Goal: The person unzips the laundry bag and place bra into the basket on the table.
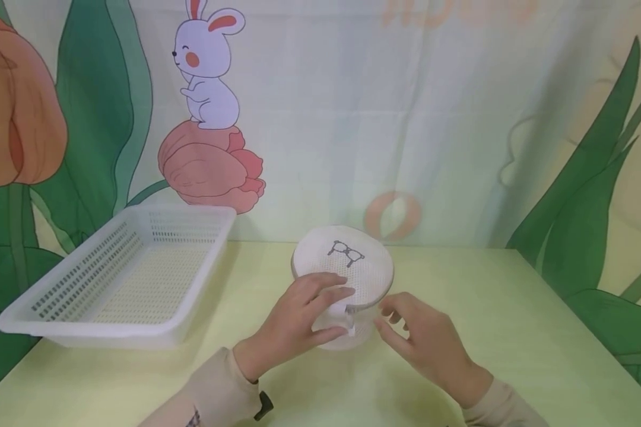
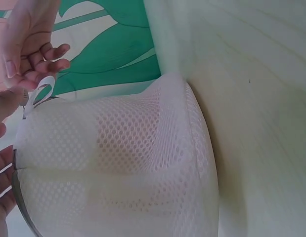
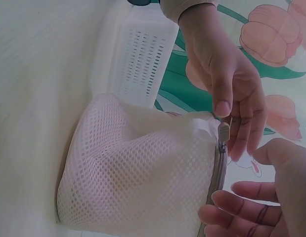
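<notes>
A white mesh laundry bag [image 1: 342, 267] stands upright on the table, its round lid printed with a pair of glasses. A grey zipper [image 3: 219, 177] runs around the lid's edge, with the zipper pull [image 3: 224, 132] and a white fabric loop [image 2: 44, 91] at the front. My left hand [image 1: 304, 314] has its fingers spread over the lid's near left part, and its thumb is low by the zipper pull. Just right of the bag, my right hand [image 1: 427, 338] has loosely bent fingers, the tips right at the lid's edge, nothing held between them.
To the left stands a white plastic basket [image 1: 178, 320] with slotted walls. Behind the pale green table [image 1: 459, 279] hangs a curtain [image 1: 320, 118] printed with a rabbit and tulips. Another printed leaf panel rises at the right.
</notes>
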Demonstrator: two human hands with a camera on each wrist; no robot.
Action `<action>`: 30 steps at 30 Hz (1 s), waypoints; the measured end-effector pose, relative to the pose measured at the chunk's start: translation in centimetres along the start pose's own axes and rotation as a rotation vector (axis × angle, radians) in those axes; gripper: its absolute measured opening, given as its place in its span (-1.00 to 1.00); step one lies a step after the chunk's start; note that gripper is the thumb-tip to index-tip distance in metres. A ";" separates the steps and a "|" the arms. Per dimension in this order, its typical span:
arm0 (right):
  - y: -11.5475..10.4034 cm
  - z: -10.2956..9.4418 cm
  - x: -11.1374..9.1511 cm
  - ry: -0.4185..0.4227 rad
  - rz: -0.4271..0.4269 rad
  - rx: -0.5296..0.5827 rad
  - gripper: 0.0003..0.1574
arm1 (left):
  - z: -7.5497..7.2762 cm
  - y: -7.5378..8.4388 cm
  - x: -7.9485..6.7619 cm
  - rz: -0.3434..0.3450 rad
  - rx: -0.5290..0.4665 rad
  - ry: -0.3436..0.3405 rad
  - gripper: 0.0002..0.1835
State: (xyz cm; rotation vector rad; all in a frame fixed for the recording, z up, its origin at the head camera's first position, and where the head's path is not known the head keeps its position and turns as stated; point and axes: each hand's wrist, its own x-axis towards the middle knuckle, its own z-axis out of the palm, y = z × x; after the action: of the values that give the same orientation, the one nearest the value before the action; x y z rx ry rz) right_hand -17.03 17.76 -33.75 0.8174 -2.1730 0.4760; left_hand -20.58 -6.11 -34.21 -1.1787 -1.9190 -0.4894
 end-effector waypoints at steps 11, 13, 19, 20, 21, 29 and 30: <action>-1.0 0.7 0.0 -0.016 0.011 -0.003 -0.80 | 1.0 -0.1 -0.2 -0.013 0.023 -0.010 -0.35; -1.1 0.8 -0.1 -0.022 0.022 -0.005 -0.79 | 1.2 -0.1 -0.3 -0.014 0.033 -0.005 -0.36; -1.6 1.2 -0.2 -0.038 0.050 0.005 -0.77 | 1.7 0.0 -0.2 -0.001 0.083 0.003 -0.41; -1.6 1.3 -0.2 -0.040 0.054 0.007 -0.77 | 1.8 0.1 -0.2 -0.002 0.090 0.001 -0.41; -1.7 1.4 -0.3 -0.040 0.060 0.010 -0.76 | 1.8 0.1 -0.1 -0.006 0.096 -0.003 -0.42; -2.1 2.4 -0.9 -0.026 0.123 0.065 -0.76 | 1.9 0.3 -0.1 -0.027 0.143 -0.023 -0.47; -2.2 2.6 -1.0 -0.022 0.131 0.071 -0.76 | 2.0 0.2 -0.1 -0.024 0.151 -0.019 -0.47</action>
State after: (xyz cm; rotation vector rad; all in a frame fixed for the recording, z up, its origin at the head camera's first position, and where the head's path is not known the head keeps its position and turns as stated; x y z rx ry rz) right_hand -16.35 15.10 -35.97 0.7237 -2.2503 0.6157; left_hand -21.21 -4.73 -35.49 -1.0676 -1.9515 -0.3402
